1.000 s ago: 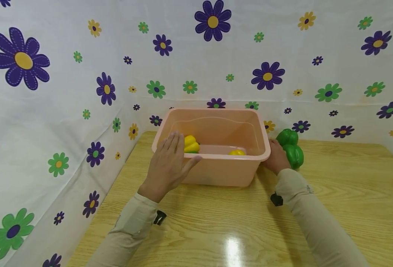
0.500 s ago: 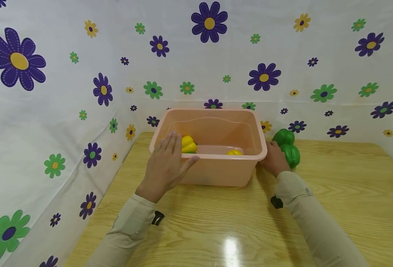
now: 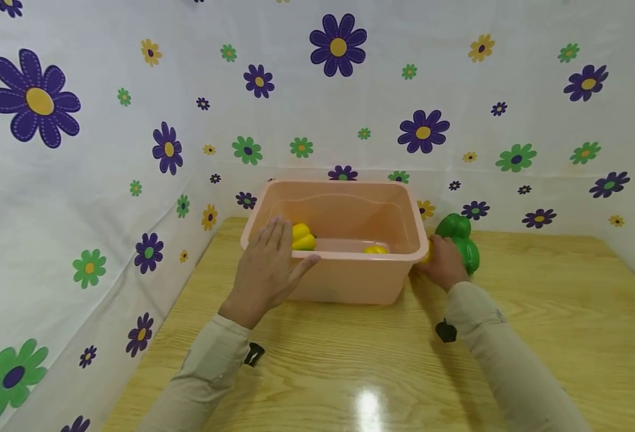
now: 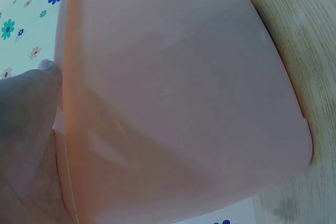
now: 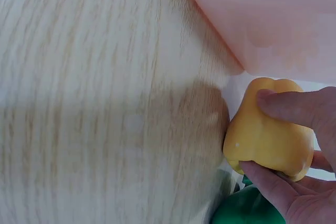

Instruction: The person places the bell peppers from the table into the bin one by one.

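My left hand lies over the near left rim of a pink plastic bin, fingers straight and thumb spread along the edge. In the left wrist view, its thumb touches the rim. Just outside the bin's right end, my right hand grips a yellow bell pepper, thumb on one side and fingers on the other. The head view shows only a sliver of that pepper. Inside the bin are a yellow bell pepper at the left and another yellow piece, mostly hidden by the front wall.
Two green bell peppers, a farther one and a nearer one, sit on the wooden table right beside my right hand. A flower-patterned sheet hangs behind the bin and along the left side.
A bit of yellow bell pepper now shows between my right hand and the bin, where it was hidden before. My left hand stays on the rim. The head view has shifted slightly.
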`<move>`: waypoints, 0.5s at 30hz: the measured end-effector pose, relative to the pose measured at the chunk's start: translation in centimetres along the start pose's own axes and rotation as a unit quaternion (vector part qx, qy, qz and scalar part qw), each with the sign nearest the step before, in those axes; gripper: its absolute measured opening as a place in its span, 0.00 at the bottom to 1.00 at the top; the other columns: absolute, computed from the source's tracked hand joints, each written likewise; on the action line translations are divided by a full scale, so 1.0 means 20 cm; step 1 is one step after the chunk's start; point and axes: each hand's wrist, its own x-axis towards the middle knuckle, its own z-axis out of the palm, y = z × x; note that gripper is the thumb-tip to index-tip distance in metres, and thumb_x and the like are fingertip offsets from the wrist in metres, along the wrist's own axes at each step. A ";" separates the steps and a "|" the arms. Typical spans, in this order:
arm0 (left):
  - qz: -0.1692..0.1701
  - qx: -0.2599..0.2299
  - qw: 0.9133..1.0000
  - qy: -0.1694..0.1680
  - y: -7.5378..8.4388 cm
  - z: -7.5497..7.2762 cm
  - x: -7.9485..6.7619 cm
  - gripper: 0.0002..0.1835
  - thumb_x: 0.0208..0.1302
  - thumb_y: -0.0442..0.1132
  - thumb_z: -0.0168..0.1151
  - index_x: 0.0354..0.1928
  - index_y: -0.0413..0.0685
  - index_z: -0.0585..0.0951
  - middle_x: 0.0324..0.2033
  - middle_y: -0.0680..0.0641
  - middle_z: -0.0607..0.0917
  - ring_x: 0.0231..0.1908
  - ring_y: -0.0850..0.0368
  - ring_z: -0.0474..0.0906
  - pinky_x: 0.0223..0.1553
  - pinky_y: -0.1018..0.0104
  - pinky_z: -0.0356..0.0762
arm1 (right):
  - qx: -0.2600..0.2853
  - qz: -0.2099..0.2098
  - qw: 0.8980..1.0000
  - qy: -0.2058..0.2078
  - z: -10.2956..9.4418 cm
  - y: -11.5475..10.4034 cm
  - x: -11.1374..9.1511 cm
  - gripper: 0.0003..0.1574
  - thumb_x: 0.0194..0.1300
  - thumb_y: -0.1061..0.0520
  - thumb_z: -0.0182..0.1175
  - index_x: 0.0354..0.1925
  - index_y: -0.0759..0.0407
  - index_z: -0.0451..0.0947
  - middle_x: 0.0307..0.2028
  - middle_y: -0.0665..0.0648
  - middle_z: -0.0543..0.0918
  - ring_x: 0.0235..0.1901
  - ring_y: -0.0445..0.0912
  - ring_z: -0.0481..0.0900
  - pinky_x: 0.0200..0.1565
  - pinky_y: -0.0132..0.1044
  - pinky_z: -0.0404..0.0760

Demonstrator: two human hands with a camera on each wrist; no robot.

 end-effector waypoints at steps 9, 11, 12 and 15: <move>-0.003 0.005 1.000 -0.001 0.00 0.02 0.00 0.50 0.74 0.69 0.42 0.76 0.29 0.55 0.76 0.33 0.57 0.76 0.39 0.51 0.77 0.51 0.45 | 0.022 0.023 0.999 -0.005 -0.02 0.00 -0.03 0.49 0.62 0.48 0.72 0.65 0.81 0.64 0.58 0.80 0.73 0.58 0.69 0.71 0.65 0.64 0.69; -0.004 0.005 1.000 0.000 0.00 0.02 0.00 0.50 0.74 0.69 0.43 0.76 0.29 0.55 0.76 0.33 0.57 0.76 0.39 0.51 0.77 0.51 0.45 | 0.027 0.022 0.999 0.001 -0.02 0.01 -0.03 0.48 0.61 0.49 0.72 0.64 0.81 0.64 0.58 0.80 0.74 0.56 0.69 0.72 0.64 0.63 0.71; -0.003 0.005 1.000 0.001 0.00 0.02 0.00 0.50 0.74 0.69 0.42 0.76 0.29 0.56 0.76 0.33 0.57 0.76 0.39 0.52 0.77 0.51 0.45 | 0.031 0.022 0.999 0.006 -0.02 0.00 -0.03 0.48 0.61 0.49 0.72 0.64 0.81 0.64 0.57 0.80 0.74 0.55 0.69 0.73 0.63 0.63 0.71; -0.003 0.005 1.000 0.001 -0.01 0.02 0.00 0.50 0.74 0.69 0.42 0.76 0.29 0.56 0.76 0.33 0.57 0.76 0.39 0.51 0.77 0.51 0.45 | 0.041 0.019 0.999 0.026 -0.03 -0.01 -0.03 0.46 0.61 0.51 0.72 0.62 0.81 0.65 0.56 0.80 0.75 0.53 0.68 0.74 0.62 0.62 0.73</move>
